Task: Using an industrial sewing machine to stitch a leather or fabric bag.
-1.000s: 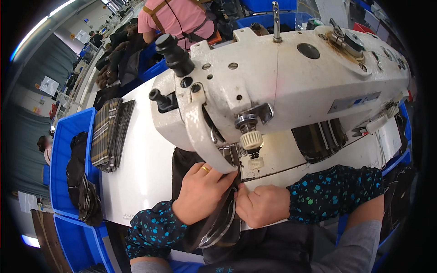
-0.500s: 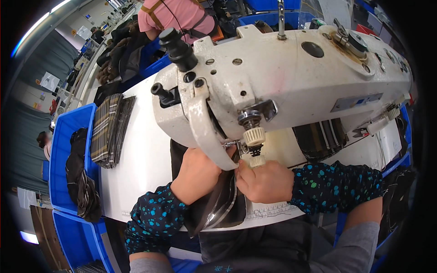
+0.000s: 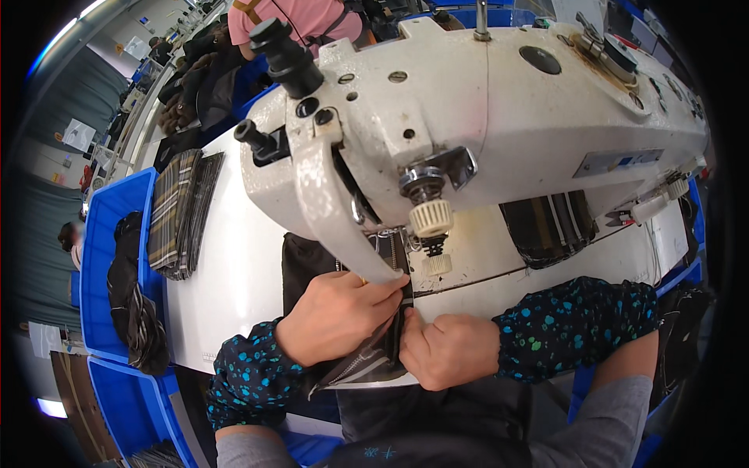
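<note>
I have the dark cloth [image 3: 300, 261] lying flat on the white counter [image 3: 234, 300], under the front end of the big white sewing machine [image 3: 445, 101]. The cloth has a shiny zip [image 3: 353, 366] that runs up it and goes under the left hand [image 3: 331, 318]. That hand lies on top of the cloth with its fingers close together, right by the curved white bar [image 3: 331, 210]. I cannot tell if its grip is pinching the cloth or only pushing down on it. A gold ring [image 3: 363, 281] peeks out on one finger.

The right hand [image 3: 450, 351] is curled up, and its grip is closed on the right edge of the cloth. Both arms wear dark sleeve covers [image 3: 577, 324] with blue and green spots.

On the far left of the counter I see a pile of folded stripy cloth [image 3: 175, 218]. It is just beside a blue bin [image 3: 97, 304] with bunched black cloth [image 3: 133, 304] in it. Another stripy piece [image 3: 546, 228] lies under the machine's long arm, to the right. A person in a pink top [image 3: 331, 19] is behind the machine.
</note>
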The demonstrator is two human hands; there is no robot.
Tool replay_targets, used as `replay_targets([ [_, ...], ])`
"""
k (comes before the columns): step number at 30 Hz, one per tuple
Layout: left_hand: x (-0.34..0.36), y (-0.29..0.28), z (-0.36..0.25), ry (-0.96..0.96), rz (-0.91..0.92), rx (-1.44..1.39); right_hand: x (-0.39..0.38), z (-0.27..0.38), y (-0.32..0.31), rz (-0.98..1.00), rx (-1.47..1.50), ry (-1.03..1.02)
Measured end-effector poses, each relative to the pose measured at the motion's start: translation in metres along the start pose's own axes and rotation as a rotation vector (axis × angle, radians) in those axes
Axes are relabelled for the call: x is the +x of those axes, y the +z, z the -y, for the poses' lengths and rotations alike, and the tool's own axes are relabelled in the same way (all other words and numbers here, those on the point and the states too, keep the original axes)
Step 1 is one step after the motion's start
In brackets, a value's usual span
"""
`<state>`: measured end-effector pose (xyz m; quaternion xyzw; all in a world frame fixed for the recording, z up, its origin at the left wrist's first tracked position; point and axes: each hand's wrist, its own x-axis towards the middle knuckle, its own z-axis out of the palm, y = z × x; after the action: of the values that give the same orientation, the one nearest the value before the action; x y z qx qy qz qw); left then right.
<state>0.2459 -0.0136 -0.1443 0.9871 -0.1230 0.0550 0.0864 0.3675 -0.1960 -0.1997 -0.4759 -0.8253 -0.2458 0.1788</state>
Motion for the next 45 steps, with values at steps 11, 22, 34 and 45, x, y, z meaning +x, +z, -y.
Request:
replay_targets([
  [11, 0.006, 0.006, 0.018, 0.015, -0.041, -0.029, 0.000, -0.005, 0.008, 0.003, -0.007, 0.022],
  [22, 0.005, 0.000, 0.027, -0.138, -0.075, -0.072, -0.001, -0.023, 0.012, 0.041, 0.057, 0.132],
  [34, -0.017, -0.027, 0.068, -0.462, -0.497, -0.103, 0.002, -0.035, 0.012, 0.083, 0.536, 0.248],
  [45, -0.017, -0.004, 0.023, 0.113, -0.391, -0.006, 0.005, -0.035, 0.005, 0.023, 0.123, 0.011],
])
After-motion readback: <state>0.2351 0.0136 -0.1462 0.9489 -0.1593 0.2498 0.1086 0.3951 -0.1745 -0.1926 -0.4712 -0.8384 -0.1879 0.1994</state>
